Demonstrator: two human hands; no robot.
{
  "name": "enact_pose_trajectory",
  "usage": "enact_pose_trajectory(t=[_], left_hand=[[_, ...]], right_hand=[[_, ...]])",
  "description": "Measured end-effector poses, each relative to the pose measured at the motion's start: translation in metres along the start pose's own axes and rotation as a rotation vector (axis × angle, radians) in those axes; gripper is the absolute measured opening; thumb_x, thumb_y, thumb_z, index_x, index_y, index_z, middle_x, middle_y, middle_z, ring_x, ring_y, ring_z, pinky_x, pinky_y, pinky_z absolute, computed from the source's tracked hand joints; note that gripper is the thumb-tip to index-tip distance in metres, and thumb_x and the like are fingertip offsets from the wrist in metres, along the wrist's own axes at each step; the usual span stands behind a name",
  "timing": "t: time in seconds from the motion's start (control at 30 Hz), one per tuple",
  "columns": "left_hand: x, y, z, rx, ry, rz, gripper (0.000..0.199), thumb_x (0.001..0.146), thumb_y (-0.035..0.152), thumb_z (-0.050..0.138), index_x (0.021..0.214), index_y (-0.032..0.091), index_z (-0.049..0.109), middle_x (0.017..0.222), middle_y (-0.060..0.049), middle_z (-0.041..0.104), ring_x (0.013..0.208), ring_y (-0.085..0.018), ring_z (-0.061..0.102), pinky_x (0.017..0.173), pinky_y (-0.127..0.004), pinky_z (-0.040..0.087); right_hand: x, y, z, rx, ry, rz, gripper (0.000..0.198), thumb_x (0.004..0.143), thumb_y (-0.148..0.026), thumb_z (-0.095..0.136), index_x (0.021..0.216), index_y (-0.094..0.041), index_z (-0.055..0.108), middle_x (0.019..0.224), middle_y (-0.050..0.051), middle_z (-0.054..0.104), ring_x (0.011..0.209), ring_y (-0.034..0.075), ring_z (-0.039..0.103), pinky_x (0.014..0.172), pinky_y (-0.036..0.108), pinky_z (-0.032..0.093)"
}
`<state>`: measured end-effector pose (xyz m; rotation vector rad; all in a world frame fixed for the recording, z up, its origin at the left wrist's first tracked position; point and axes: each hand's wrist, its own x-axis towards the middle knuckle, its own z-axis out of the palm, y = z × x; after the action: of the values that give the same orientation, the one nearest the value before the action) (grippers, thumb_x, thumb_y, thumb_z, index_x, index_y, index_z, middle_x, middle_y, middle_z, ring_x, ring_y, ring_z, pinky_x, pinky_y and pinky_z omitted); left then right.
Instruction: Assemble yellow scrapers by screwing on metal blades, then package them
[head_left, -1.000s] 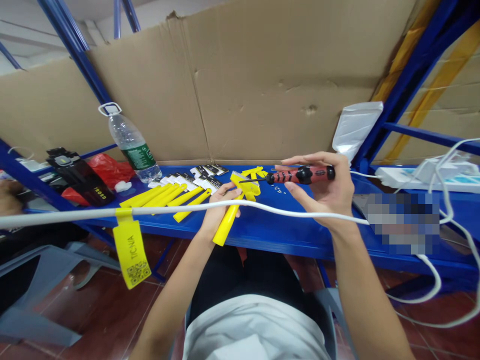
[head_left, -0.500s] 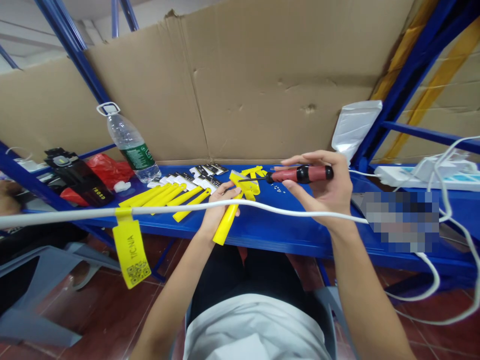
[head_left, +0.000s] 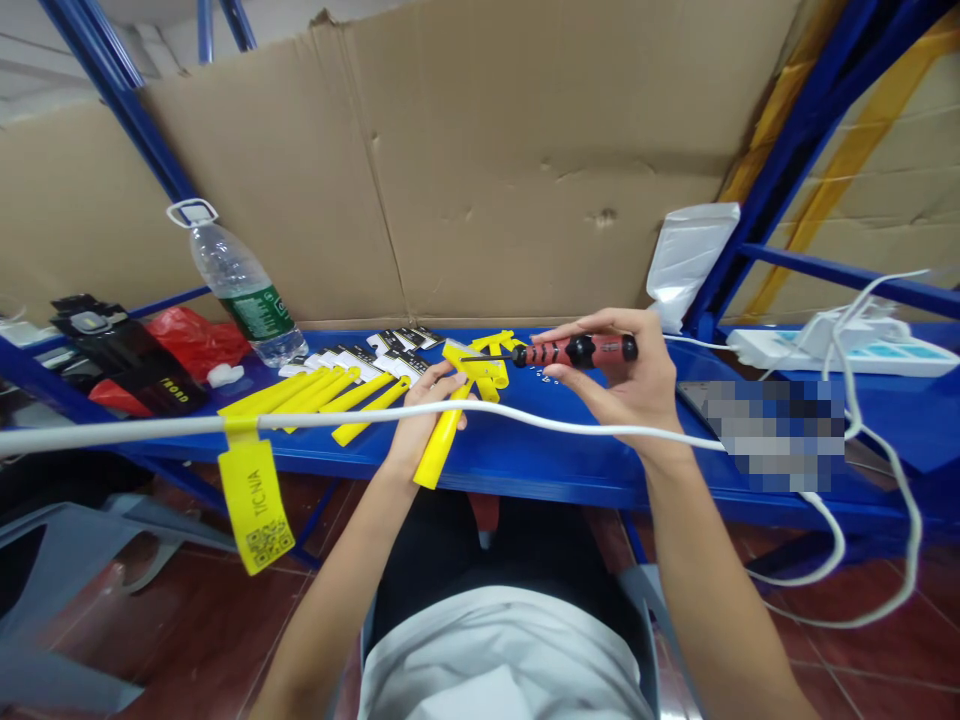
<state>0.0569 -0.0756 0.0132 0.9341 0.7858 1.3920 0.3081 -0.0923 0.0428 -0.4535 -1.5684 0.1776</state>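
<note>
Holding positions and surrounding layout

My left hand is clamped on a yellow scraper near the joint between its handle and its head. The scraper is held over the front part of a blue bench, with the head turned away from me and the handle slanting down toward my body. My right hand is closed on the red and black grip of a screwdriver, with the thumb below and the fingers above. The screwdriver lies nearly level; its shaft points left and its tip is at the scraper head. I cannot tell whether the tip is seated in a fastener.

Left of my left hand, a row of yellow handles lies on the bench. Black and white printed cards are spread just behind them. Beyond the scraper head is a group of small yellow parts. Below the screwdriver grip lie scattered bits, too small to identify.

At the far left of the bench, a clear bottle with a green label leans beside a red plastic bag. A white power strip is at the right. A white cable with a yellow tag crosses my view in front of the scraper handle. A cardboard sheet stands along the back
</note>
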Motion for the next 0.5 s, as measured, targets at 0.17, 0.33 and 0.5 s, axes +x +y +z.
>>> enact_pose_trajectory(t=[0.17, 0.33, 0.5], left_hand=[[-0.0009, -0.0001, 0.0011, -0.005, -0.024, 0.0, 0.054, 0.073, 0.03, 0.101, 0.113, 0.019, 0.067, 0.091, -0.001, 0.077, 0.069, -0.015, 0.076, 0.044, -0.017, 0.051], [-0.0014, -0.0004, 0.0014, 0.005, 0.003, 0.009, 0.052, 0.074, 0.03, 0.1, 0.113, 0.019, 0.068, 0.09, -0.002, 0.078, 0.068, -0.016, 0.076, 0.046, -0.018, 0.053], [-0.0022, 0.0011, 0.0036, 0.018, -0.013, -0.003, 0.056, 0.071, 0.03, 0.101, 0.115, 0.018, 0.069, 0.093, -0.003, 0.079, 0.069, -0.016, 0.076, 0.046, -0.019, 0.053]], right_hand=[[0.0008, 0.0025, -0.0004, 0.019, 0.015, 0.002, 0.063, 0.086, -0.041, 0.101, 0.136, -0.037, 0.062, 0.115, 0.003, 0.082, 0.108, 0.032, 0.085, 0.102, 0.056, 0.072], [0.0004, -0.0027, 0.0029, 0.161, -0.05, 0.036, 0.057, 0.095, -0.033, 0.093, 0.14, -0.037, 0.058, 0.139, 0.007, 0.078, 0.127, 0.035, 0.082, 0.114, 0.063, 0.067], [0.0016, 0.001, -0.0002, 0.028, 0.014, -0.014, 0.07, 0.084, -0.041, 0.103, 0.14, -0.036, 0.062, 0.108, 0.001, 0.081, 0.104, 0.032, 0.084, 0.102, 0.058, 0.071]])
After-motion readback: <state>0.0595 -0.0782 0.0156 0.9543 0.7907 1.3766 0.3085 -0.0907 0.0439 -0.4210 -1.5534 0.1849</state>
